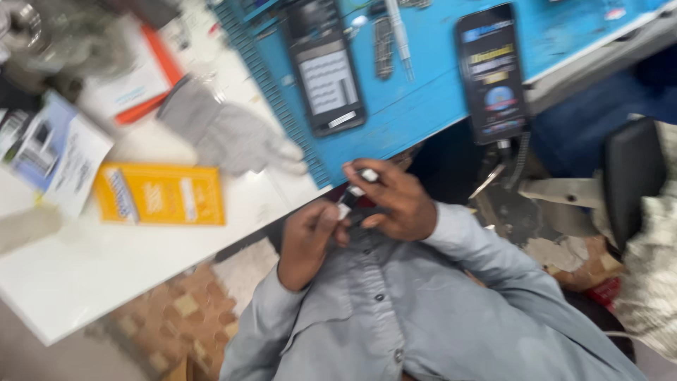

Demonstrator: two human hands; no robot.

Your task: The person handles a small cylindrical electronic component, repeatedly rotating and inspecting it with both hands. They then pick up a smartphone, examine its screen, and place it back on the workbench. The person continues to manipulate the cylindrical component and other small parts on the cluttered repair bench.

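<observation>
**A:** What do you get from the head view?

**B:** It's blurred, but I see both hands drawn up close to the chest, just below the edge of the blue work mat (416, 106). My left hand (310, 236) sits lower, fingers curled around the bottom end of a small dark part with white ends (355, 189). My right hand (395, 201) is above it, thumb and fingers pinched on the upper end. So both hands are closed on that one small piece, held in the air over my grey shirt (395, 310), off the table.

**A:** Can you tell what the piece is?

**B:** No, too small and smeared.

**A:** And around the hands?

**B:** On the mat, a phone with its screen lit (492, 70) lies to the right, and a second phone (324, 70) lies well apart to its left, with tweezers (402, 35) between them. On the white table (84, 275), a grey work glove (229, 134) lies just beside the mat's edge, and a yellow box (161, 194) rests near it. A black chair back (633, 173) stands at the far right.
</observation>
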